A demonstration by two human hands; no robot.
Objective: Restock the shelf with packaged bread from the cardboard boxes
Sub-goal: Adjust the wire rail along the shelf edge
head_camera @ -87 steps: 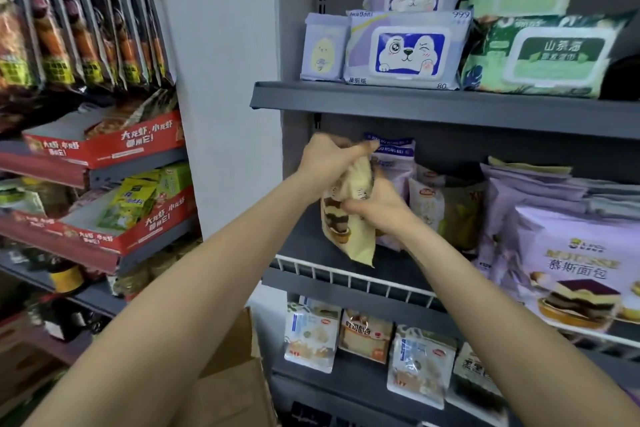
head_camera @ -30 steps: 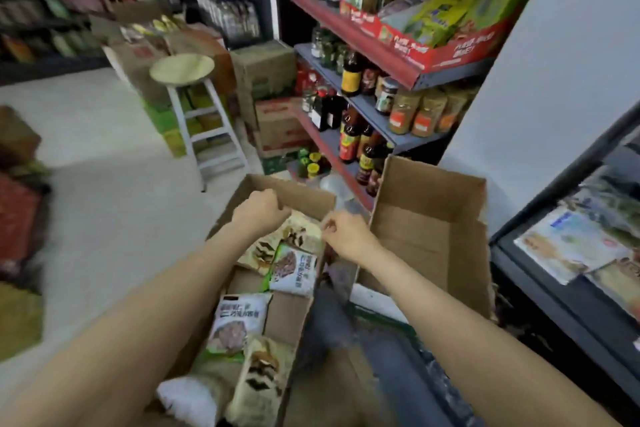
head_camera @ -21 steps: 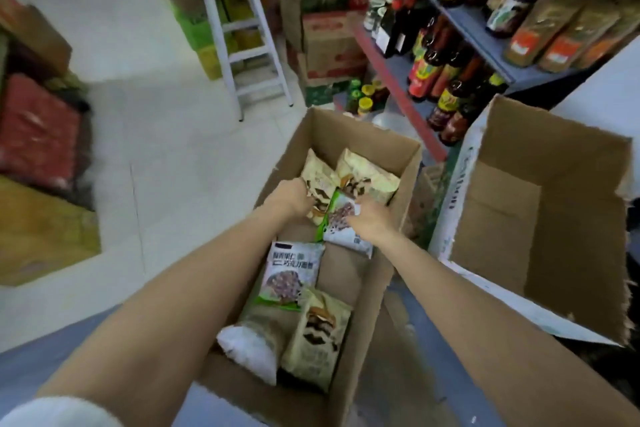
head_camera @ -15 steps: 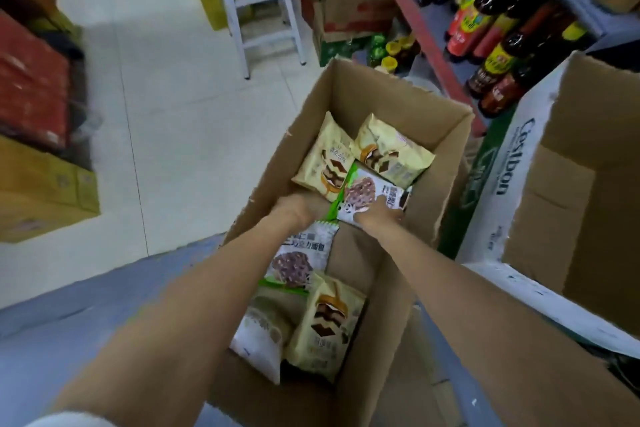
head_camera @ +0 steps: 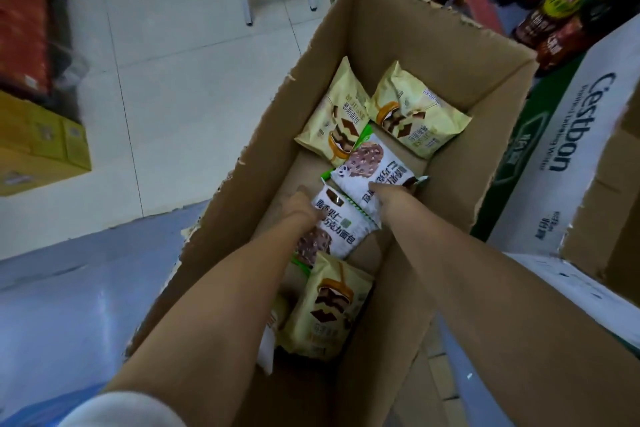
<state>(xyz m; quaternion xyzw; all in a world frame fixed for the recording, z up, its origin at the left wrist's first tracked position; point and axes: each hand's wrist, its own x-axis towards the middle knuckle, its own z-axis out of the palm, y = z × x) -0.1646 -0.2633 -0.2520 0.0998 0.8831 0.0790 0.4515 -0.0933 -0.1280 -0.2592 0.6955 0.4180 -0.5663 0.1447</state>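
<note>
Down inside the open cardboard box (head_camera: 408, 45), both hands are at the pick step: grabbing packs to carry to the shelf, which is out of view.

Left hand (head_camera: 298, 206) rests on the edge of the near white-green pack (head_camera: 341, 229); fingers are hidden, so I can't tell whether it's gripping.

Right hand (head_camera: 386, 196) touches the far white-green pack (head_camera: 367, 166); grip is likewise unclear.

Next move, my read: close the fingers on each pack, lift clear of the box walls, turn to the shelf.

Count:
- White-green packs: 2, both at the hands.
- Yellow packs: 3. Two lie beyond the hands (head_camera: 337, 118) (head_camera: 415, 111), one sits nearer than the hands, between the forearms (head_camera: 329, 308).
- Second box (head_camera: 568, 163) right of the right hand; contents not visible.
</note>
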